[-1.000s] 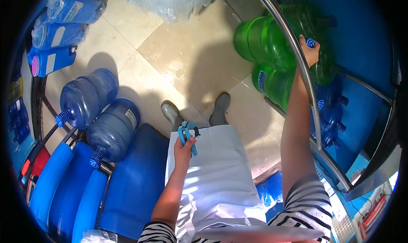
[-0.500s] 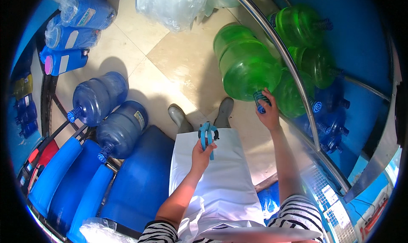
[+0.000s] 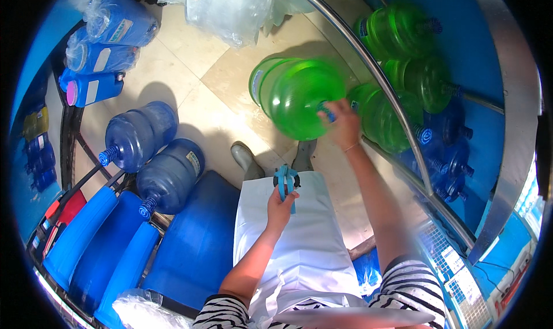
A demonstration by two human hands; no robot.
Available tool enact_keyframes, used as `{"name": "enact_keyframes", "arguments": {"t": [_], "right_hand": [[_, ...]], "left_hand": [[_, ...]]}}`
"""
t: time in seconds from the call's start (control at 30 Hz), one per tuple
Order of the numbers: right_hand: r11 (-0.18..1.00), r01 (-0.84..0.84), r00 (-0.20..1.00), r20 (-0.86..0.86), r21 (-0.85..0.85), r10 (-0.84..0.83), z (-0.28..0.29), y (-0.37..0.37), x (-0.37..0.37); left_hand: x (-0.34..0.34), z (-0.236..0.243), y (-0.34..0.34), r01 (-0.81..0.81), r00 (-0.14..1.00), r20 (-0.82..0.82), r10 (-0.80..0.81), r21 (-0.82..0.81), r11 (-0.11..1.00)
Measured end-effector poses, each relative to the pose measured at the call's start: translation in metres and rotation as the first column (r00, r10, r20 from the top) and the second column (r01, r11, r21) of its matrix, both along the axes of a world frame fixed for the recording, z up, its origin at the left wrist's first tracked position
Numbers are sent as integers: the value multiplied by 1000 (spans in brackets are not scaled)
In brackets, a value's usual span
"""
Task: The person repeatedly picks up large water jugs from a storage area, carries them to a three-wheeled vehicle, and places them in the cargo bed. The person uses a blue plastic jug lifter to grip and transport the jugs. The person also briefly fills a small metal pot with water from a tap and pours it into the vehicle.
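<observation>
My right hand (image 3: 344, 123) is wrapped around the capped neck of a big green water jug (image 3: 296, 99). The jug tilts with its neck toward me, its body over the pale floor in front of my boots. Motion blurs both the hand and the jug. Before my white apron (image 3: 288, 242), my left hand (image 3: 279, 207) is closed on a light-blue handle with a black ring (image 3: 286, 180). That ring looks like a jug carrier, held apart from any jug. Further green jugs (image 3: 389, 119) lie to the right behind a metal rail.
The curved metal rail (image 3: 383, 78) runs along my right. Two clear blue jugs (image 3: 170, 173) lie at left beside large blue drums (image 3: 184, 242). Blue jerrycans (image 3: 118, 27) in plastic stand far left. Clear plastic bags (image 3: 227, 9) hang at the top.
My right hand has moved left and away from me, swinging the green jug off the jugs by the rail. My left hand keeps its hold on the handle.
</observation>
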State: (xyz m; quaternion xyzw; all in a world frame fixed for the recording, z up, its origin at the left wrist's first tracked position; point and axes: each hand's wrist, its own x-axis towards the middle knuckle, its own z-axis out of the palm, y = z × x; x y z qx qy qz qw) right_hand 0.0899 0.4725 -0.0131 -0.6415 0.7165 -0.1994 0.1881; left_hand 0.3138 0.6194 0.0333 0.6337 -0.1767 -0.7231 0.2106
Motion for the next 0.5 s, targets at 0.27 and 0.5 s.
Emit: {"name": "enact_keyframes", "arguments": {"t": [0.27, 0.5], "right_hand": [[780, -622, 778, -160, -66, 607, 5, -28, 139], [828, -534, 763, 324, -170, 559, 18, -30, 193]], "left_hand": [[16, 15, 15, -43, 999, -5, 43, 44, 998], [31, 18, 12, -8, 998, 67, 2, 84, 996]]}}
